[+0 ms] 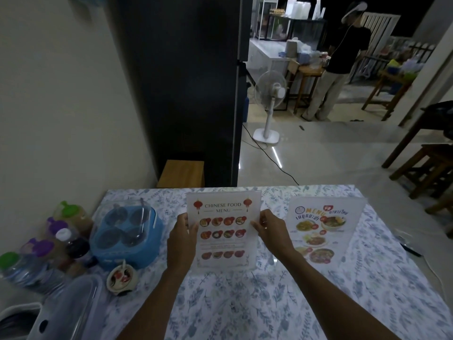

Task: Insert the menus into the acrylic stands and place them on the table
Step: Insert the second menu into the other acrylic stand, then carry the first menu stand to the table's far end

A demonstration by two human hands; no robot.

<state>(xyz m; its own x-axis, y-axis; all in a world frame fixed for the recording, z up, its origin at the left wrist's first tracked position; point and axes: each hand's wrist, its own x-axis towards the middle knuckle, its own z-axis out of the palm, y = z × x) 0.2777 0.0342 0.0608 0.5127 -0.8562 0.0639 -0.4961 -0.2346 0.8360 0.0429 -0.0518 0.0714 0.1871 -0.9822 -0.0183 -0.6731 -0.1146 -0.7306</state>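
Note:
A white "Chinese Food Menu" sheet (223, 229) stands upright inside a clear acrylic stand (257, 241) at the middle of the floral-cloth table (245, 303). My left hand (183, 238) pinches its left edge and my right hand (269, 229) pinches its right edge. To the right, a second menu with Thai lettering and food photos (321, 231) stands in its own acrylic stand, untouched.
A blue condiment caddy (126, 235), several capped bottles (66, 231), a small sauce bowl (121, 278) and a clear plastic box (71, 307) crowd the table's left side. A black pen-like item (411, 250) lies at the right edge. Beyond: a fan, stools, a standing person.

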